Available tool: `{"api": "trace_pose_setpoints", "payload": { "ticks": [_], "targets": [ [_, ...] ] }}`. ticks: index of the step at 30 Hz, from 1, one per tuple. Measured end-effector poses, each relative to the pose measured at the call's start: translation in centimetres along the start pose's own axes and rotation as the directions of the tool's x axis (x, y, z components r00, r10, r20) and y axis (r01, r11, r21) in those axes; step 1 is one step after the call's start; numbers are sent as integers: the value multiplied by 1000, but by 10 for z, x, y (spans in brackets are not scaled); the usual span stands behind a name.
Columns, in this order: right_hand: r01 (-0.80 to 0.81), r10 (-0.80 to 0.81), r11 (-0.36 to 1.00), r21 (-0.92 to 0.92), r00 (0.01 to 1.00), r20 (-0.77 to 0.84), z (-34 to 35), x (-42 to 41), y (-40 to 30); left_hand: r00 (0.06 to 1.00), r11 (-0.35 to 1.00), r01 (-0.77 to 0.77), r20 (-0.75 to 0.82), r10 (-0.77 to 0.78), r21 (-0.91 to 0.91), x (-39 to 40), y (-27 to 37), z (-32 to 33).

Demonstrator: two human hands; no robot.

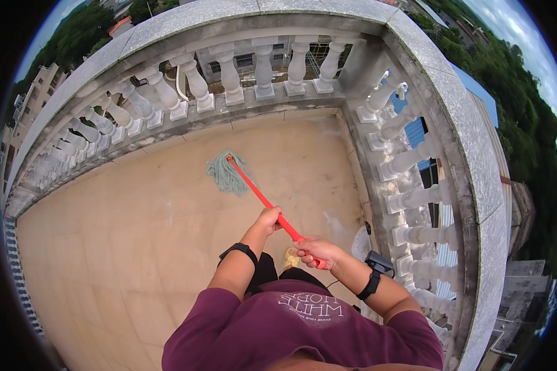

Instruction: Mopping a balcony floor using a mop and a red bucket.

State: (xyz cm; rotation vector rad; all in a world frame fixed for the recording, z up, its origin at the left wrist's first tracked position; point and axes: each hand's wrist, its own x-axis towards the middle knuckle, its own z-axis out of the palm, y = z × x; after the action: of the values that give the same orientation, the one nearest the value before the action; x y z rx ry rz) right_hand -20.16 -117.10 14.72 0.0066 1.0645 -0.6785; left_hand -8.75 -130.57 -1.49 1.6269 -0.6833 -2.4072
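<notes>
A string mop has a red handle [255,189] and a grey-green mop head [227,174] spread on the tiled balcony floor [134,232]. My left hand [269,220] grips the handle about midway along its visible length. Near the handle's top end, my right hand [319,251] is closed around it. The handle slants away from me towards the upper left. A yellow slipper [290,259] shows on one foot below my hands.
Stone balusters [230,76] under a granite-like rail [250,10] run along the far side. More balusters [415,199] and a rail [464,134] flank my right. A whitish object [361,242] stands by the right-hand curb, partly hidden behind my arm. Buildings and trees lie beyond.
</notes>
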Motion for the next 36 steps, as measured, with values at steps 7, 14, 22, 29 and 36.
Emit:
{"api": "trace_pose_setpoints", "payload": {
  "ticks": [7,14,22,29,36],
  "targets": [
    [30,-25,993,114,999,-46,4,24,-126,993,994,-2,120,16,-113,55,100,7],
    [-31,30,1000,-6,998,-53,13,18,-187,994,969,-110,-21,108,-223,50,136,33],
    [8,-9,999,45,1000,12,-13,20,-179,951,881,88,-224,-213,-464,152,150,9],
    [94,-76,920,379,995,-63,-69,-4,-134,923,947,171,-291,-251,-273,190,104,42],
    [261,-187,692,673,965,-183,-115,-35,-56,946,986,126,-311,-88,105,206,47,130]
  ]
}}
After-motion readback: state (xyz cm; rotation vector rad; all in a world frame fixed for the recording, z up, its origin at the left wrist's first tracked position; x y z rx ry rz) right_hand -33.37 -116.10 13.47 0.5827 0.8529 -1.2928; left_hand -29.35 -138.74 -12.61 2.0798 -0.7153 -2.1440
